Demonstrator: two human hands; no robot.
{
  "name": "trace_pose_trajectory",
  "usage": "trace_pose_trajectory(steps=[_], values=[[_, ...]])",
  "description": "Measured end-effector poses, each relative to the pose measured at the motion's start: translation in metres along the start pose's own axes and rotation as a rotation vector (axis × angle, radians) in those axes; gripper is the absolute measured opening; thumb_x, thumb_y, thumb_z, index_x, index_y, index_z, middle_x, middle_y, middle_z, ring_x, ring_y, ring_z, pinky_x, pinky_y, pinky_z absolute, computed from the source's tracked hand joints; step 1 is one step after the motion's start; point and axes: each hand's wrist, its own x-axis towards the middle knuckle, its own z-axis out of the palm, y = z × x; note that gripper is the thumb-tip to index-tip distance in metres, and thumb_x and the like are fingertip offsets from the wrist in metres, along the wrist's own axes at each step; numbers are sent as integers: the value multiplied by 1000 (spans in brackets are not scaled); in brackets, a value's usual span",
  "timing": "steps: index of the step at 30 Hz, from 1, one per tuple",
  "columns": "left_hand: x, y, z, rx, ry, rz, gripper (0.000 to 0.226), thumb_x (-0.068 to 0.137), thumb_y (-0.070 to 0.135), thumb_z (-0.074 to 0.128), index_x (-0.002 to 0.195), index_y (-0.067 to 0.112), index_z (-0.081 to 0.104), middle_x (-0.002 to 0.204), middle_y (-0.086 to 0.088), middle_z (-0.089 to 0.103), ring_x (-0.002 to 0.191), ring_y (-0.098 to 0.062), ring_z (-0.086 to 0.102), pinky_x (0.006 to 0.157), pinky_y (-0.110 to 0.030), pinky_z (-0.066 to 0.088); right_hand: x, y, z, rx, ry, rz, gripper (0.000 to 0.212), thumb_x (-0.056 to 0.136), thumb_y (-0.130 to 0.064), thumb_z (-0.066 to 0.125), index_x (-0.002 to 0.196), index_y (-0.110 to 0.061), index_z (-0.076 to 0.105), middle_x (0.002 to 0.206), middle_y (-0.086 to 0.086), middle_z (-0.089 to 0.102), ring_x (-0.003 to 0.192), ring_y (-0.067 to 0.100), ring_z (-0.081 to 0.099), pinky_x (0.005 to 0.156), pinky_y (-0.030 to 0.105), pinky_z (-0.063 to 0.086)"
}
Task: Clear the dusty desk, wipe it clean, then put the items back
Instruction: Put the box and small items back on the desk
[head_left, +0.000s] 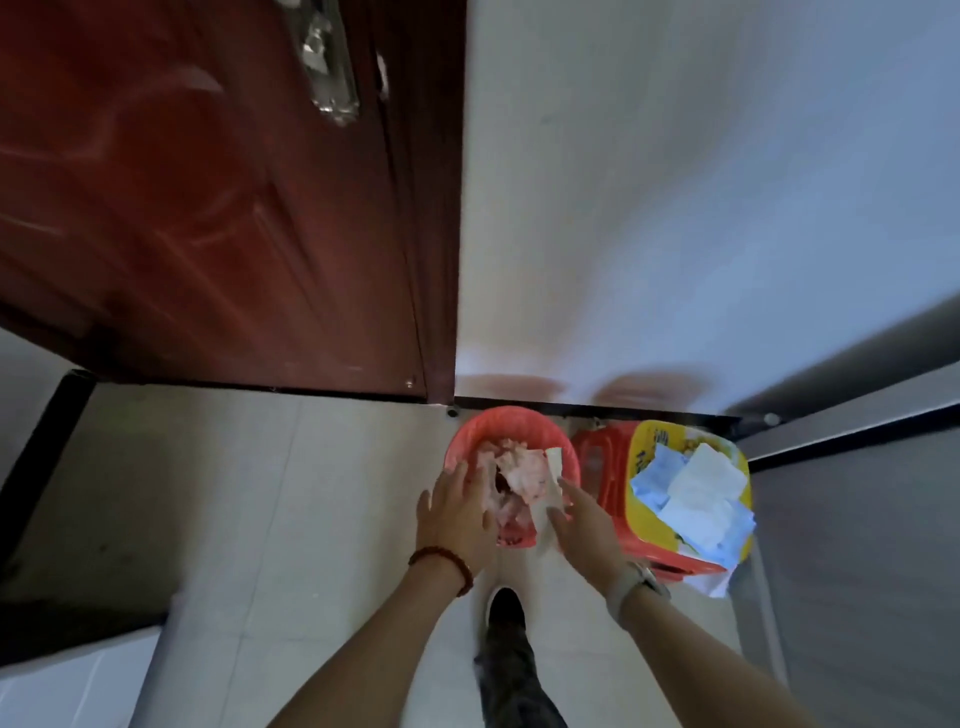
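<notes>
Red bin (480, 431) w/ crumpled tissues (517, 475).

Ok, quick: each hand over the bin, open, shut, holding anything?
Left hand: open, fingers spread over the bin, holding nothing.
Right hand: open, fingers straight, a white paper at its fingertips, grip not visible.

Left wrist: we wear a dark red bead bracelet (442, 564).
Right wrist: our watch (640, 579), pale strap.
Arms: bare, sleeveless.
Foot: black shoe (506, 608), white sole.
</notes>
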Motion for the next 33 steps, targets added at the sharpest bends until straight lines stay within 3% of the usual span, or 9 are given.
trace_pose_trajectory(steps=[1, 3, 9, 12, 15, 17, 20, 25, 33], values=[[8, 4, 5, 7, -23, -30, 57, 94, 28, 33, 144, 24, 7, 155, -4, 8, 142, -23, 6, 116, -47, 10, 11, 4, -3, -20, -85, -7, 45, 93, -12, 49, 136, -5, 38, 140, 15, 45, 128, 28, 43, 105, 36, 36], [17, 10, 8, -10, -42, -79, 58, 94, 28, 33, 144, 27, 6, 155, -3, 4, 142, -24, 1, 116, -49, 5, 26, 7, -12, -56, -168, -14, 50, 94, -15, 47, 140, -9, 30, 145, 14, 37, 134, 27, 35, 108, 35, 30], [3, 3, -17, -94, 76, -185, 53, 94, 30, 35, 143, 23, 17, 155, -1, 10, 142, -20, 5, 116, -45, 5, 28, -28, -35, -169, -197, -149, 41, 93, -13, 44, 133, -8, 43, 133, 16, 53, 122, 29, 49, 99, 32, 39], [-23, -12, -40, -167, 196, -285, 50, 94, 29, 37, 141, 21, 23, 152, -3, 21, 140, -17, 15, 115, -40, 13, 15, -67, -31, -235, -196, -345, 37, 92, -11, 41, 128, -10, 49, 132, 11, 54, 123, 26, 48, 106, 38, 36], [-66, -36, -73, -285, 355, -406, 48, 93, 27, 41, 139, 20, 31, 147, -3, 31, 136, -17, 24, 112, -35, 20, -10, -120, -13, -390, -207, -519, 30, 94, -17, 40, 120, -11, 53, 120, 8, 61, 112, 24, 54, 97, 35, 40], [-104, -59, -97, -311, 479, -468, 44, 92, 26, 43, 135, 20, 38, 142, -1, 39, 132, -16, 33, 110, -33, 24, -32, -161, 8, -459, -228, -672, 30, 94, -20, 41, 120, -12, 53, 115, 8, 63, 109, 24, 56, 93, 32, 40], [-170, -108, -134, -321, 668, -581, 39, 91, 25, 46, 129, 18, 45, 135, -2, 46, 125, -20, 42, 106, -35, 31, -71, -227, 56, -491, -348, -917, 37, 94, -19, 39, 130, -13, 47, 127, 7, 57, 119, 18, 49, 101, 26, 35], [-298, -199, -190, -310, 939, -729, 30, 89, 19, 49, 118, 12, 53, 123, -9, 53, 113, -28, 48, 94, -35, 37, -175, -334, 144, -408, -488, -1206, 34, 93, -15, 42, 125, -7, 53, 123, 11, 61, 118, 25, 52, 100, 33, 40], [-492, -329, -216, -287, 1233, -915, 35, 89, 22, 49, 124, 15, 51, 126, -7, 53, 115, -26, 50, 96, -39, 41, -348, -443, 286, -350, -637, -1473, 31, 93, -17, 45, 121, -11, 56, 122, 10, 61, 115, 23, 53, 96, 31, 41]])
